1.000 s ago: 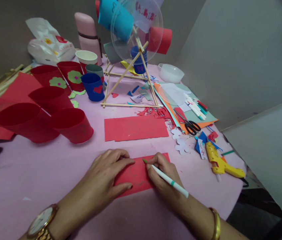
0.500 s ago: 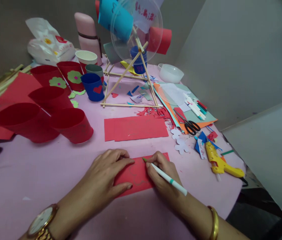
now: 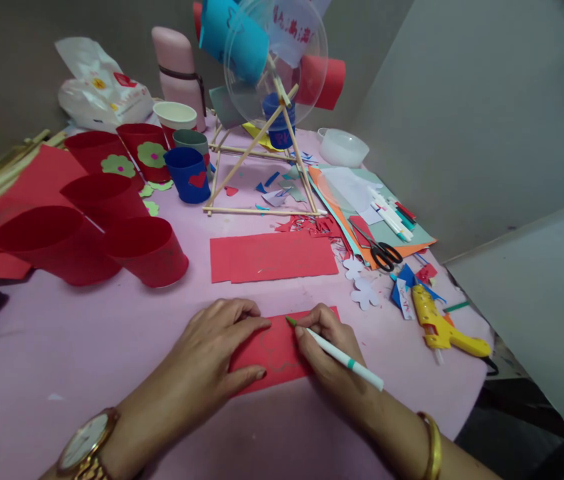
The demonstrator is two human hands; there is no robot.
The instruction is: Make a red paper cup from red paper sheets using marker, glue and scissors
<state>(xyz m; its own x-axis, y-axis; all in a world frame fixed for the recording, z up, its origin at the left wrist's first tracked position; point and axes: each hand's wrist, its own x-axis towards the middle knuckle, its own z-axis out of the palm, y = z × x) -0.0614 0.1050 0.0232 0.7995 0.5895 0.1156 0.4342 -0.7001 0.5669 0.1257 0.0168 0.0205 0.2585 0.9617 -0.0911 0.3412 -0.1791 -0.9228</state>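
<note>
My left hand lies flat with fingers spread on the left end of a small red paper strip, pressing it to the pink tabletop. My right hand pinches a white pen with a green tip, and the tip touches the strip near its upper middle. Faint pen lines show on the red paper. A larger red paper rectangle lies just beyond the strip.
Several red paper cups lie at the left, a blue cup behind them. A stick-framed wheel model stands at the back. Scissors, markers, paper flowers and a yellow glue gun lie at the right.
The pen tip has shifted only slightly on the red strip, and faint drawn lines have appeared on it. My left hand has stayed in place.
</note>
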